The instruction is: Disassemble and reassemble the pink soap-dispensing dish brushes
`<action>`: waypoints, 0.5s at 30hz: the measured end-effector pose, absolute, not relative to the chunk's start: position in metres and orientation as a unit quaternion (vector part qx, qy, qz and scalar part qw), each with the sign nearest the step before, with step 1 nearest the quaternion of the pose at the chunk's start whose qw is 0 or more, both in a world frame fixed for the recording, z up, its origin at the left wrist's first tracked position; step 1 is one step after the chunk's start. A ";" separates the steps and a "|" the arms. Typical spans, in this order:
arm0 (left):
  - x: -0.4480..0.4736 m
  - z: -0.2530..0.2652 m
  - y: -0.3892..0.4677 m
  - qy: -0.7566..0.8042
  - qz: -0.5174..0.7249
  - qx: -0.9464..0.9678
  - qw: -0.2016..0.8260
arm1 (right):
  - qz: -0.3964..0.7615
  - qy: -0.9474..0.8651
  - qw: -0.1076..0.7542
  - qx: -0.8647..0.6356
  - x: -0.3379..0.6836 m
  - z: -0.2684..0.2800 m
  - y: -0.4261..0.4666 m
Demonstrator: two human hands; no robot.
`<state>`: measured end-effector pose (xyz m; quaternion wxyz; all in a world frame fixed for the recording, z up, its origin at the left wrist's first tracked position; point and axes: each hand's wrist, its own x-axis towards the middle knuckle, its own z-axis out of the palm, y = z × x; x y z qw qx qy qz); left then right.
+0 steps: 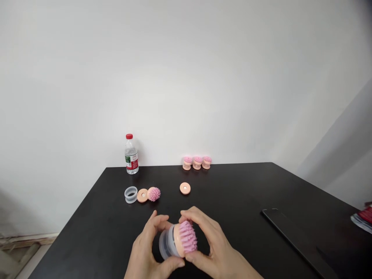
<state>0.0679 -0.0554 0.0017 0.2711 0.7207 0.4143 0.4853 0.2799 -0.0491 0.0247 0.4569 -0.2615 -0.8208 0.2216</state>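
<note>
Above the front of the black table, my left hand [151, 248] grips a translucent grey ring [166, 245] between thumb and fingers. My right hand [210, 244] holds a peach scrubber head with pink bristles [188, 237], its bristles facing right. Ring and scrubber head are pressed side to side, tilted sideways; whether they are locked together I cannot tell. Beyond my hands lies a flat peach disc [185, 188] with a pale centre. To the left are another translucent ring [130, 195], a second peach disc [142, 195] and a second pink bristle head [154, 193] on its side.
Three assembled pink-topped scrubbers [197, 163] stand in a row by the wall. A red-capped water bottle [131, 155] stands at the back left. A long flat black object [293, 240] lies at the right. The black table [95, 224] meets a white wall.
</note>
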 end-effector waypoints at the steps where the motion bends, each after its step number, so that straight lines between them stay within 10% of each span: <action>1: 0.070 0.003 -0.058 0.425 0.490 0.709 0.277 | 0.229 -0.820 0.457 -0.258 0.280 0.025 -0.050; 15: 0.065 0.005 -0.060 0.344 0.480 0.735 0.334 | 0.225 -0.838 0.468 -0.166 0.273 0.040 -0.052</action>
